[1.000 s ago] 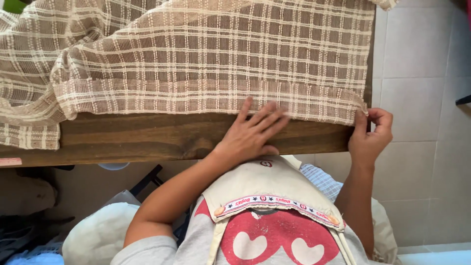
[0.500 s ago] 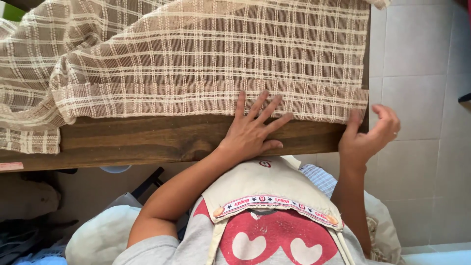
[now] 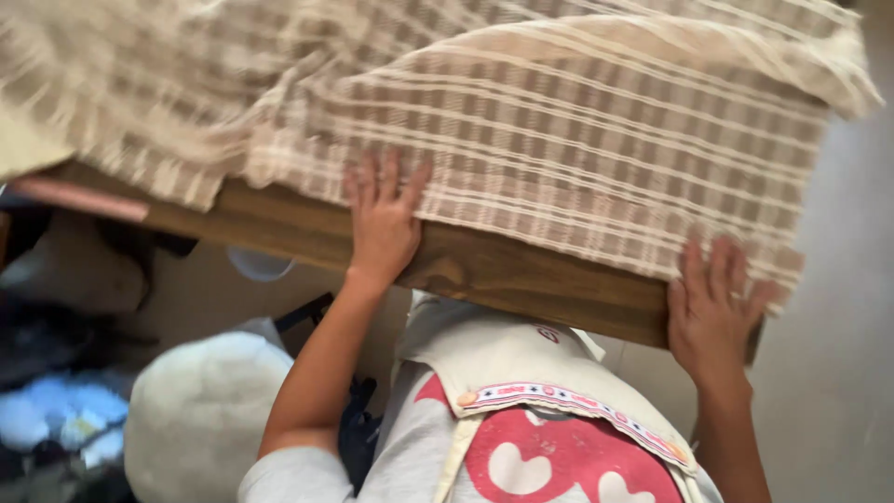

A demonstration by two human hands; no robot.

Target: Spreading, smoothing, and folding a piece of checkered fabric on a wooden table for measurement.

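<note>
Beige checked cloth drapes the wooden table, hem at the near edge. We press our left hand and right hand flat, fingers spread, grasping nothing. Soft, light weave, probably slides; pinch the hem.

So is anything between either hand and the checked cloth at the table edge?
Nothing visible. The left hand lies flat on the checked cloth at the wooden table edge, fingers spread. The right hand presses on the cloth's hem near the corner. Both touch it directly.
</note>
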